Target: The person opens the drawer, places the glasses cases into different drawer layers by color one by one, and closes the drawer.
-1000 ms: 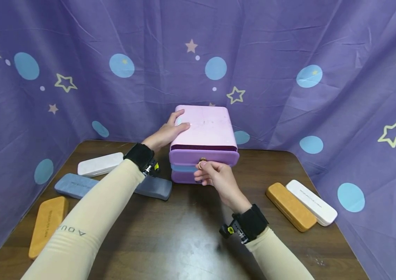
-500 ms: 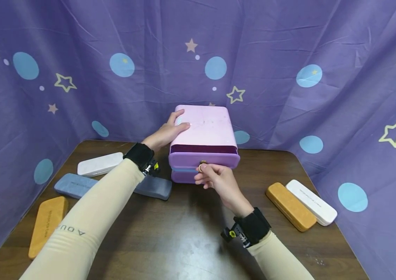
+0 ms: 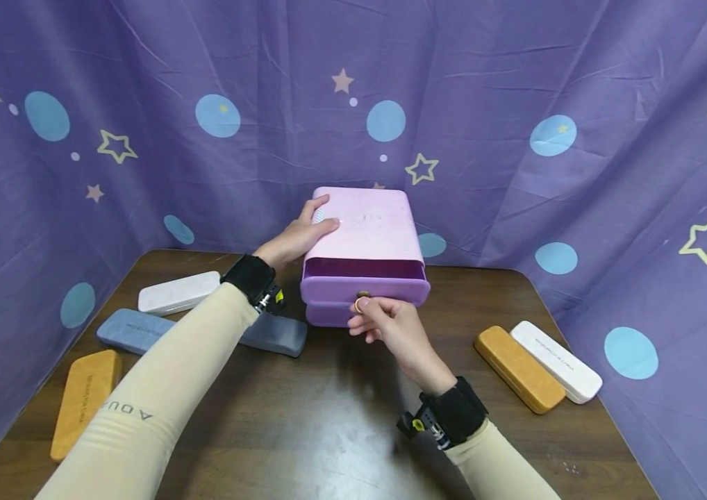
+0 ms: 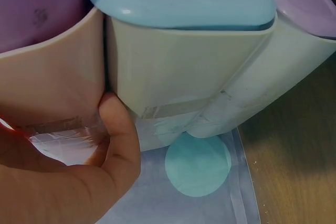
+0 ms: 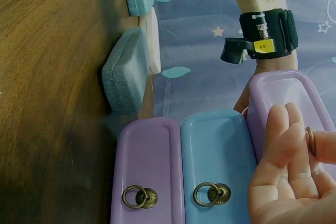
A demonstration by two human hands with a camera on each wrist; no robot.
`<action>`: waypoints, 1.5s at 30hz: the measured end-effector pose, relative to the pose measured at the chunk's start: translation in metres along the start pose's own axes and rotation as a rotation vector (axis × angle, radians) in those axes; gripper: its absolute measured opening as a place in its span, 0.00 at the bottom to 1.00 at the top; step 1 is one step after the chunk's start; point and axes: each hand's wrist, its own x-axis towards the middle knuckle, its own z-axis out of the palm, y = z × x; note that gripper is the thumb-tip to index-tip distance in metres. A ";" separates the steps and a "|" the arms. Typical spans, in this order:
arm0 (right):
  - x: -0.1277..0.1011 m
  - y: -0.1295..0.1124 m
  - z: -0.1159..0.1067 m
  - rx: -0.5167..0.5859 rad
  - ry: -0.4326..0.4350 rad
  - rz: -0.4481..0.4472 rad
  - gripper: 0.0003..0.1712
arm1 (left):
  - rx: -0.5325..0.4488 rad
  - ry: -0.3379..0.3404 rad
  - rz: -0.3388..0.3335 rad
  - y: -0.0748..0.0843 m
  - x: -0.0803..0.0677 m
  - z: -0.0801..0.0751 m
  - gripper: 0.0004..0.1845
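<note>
A small drawer unit (image 3: 366, 223) with a pink top stands at the back of the table. Its top purple drawer (image 3: 328, 288) is pulled partway out, a dark gap showing behind its front. With thumb and finger my right hand (image 3: 398, 332) pinches the brass ring pull (image 5: 311, 141) of that drawer. My left hand (image 3: 294, 239) grips the unit's upper left edge, thumb on the pink top; in the left wrist view a finger bends against its side. Below, the blue drawer (image 5: 223, 156) and lower purple drawer (image 5: 149, 156) stay in, each with a ring.
Left on the wooden table (image 3: 303, 423) lie a white case (image 3: 178, 294), a blue case (image 3: 131, 332), a grey-blue case (image 3: 275, 337) and an orange case (image 3: 86, 399). An orange case (image 3: 519, 369) and a white case (image 3: 556, 361) lie right. A purple curtain (image 3: 466, 83) hangs behind.
My right hand has drawn the top drawer further out toward me, and the gap under the pink top has widened. The left hand stays put on the unit.
</note>
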 end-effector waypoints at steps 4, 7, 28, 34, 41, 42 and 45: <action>-0.003 -0.001 0.000 -0.013 -0.003 0.002 0.21 | 0.001 -0.005 -0.001 0.000 0.000 0.000 0.41; -0.005 -0.001 0.001 -0.015 -0.004 0.001 0.22 | -0.003 -0.006 -0.002 0.000 0.001 0.000 0.41; -0.014 0.004 0.001 -0.032 -0.004 -0.016 0.21 | -0.016 -0.006 0.003 -0.002 0.003 0.002 0.41; -0.019 0.001 0.001 -0.042 -0.009 -0.019 0.20 | -0.015 -0.011 -0.005 -0.002 0.004 0.002 0.41; -0.022 0.001 0.001 -0.042 -0.011 -0.004 0.21 | -0.015 -0.010 0.011 0.000 0.001 0.000 0.41; -0.023 0.001 0.002 -0.039 -0.011 -0.004 0.21 | -0.014 -0.010 0.010 0.000 0.001 0.000 0.41; -0.025 0.001 0.002 -0.037 -0.015 -0.004 0.21 | -0.008 -0.007 0.006 0.001 0.000 0.000 0.41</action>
